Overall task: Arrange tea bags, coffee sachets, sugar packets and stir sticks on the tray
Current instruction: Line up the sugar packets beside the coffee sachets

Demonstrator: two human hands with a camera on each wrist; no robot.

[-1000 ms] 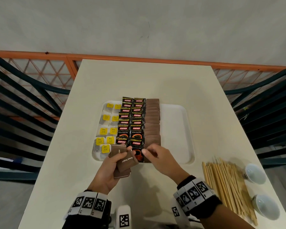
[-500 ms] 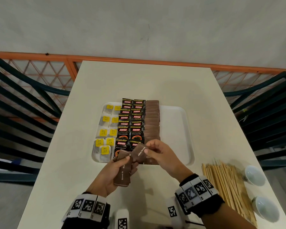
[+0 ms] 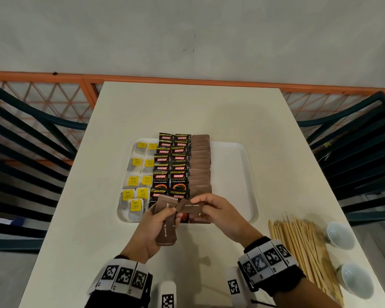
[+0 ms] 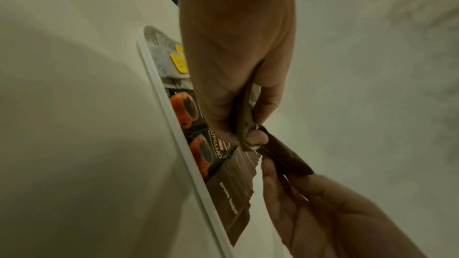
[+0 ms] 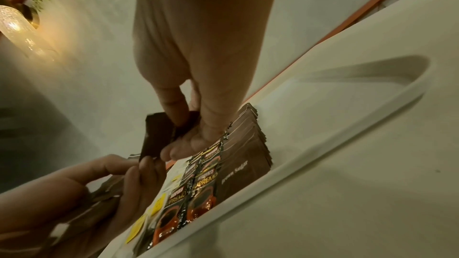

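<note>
A white tray point(image 3: 236, 174) holds yellow-tagged tea bags point(image 3: 140, 181) on its left, black coffee sachets point(image 3: 171, 165) in two columns, and an overlapping row of brown sugar packets point(image 3: 200, 165). My left hand point(image 3: 156, 223) grips a small stack of brown sugar packets point(image 3: 166, 230) just above the tray's near edge. My right hand point(image 3: 211, 210) pinches one brown packet point(image 3: 190, 206) taken off that stack, held beside the left thumb. The same single packet point(image 5: 155, 136) shows dark between the right thumb and fingers. Wooden stir sticks point(image 3: 302, 247) lie in a pile on the table at the right.
Two small white cups point(image 3: 340, 235) stand at the table's right edge beside the sticks. The tray's right third is bare. Dark slatted chairs point(image 3: 27, 152) flank the table on both sides. An orange railing point(image 3: 187, 80) runs behind the far edge.
The right hand left the tray's sugar row, came to the left hand's stack and pulled one packet off it. The left hand tilted the stack more upright.
</note>
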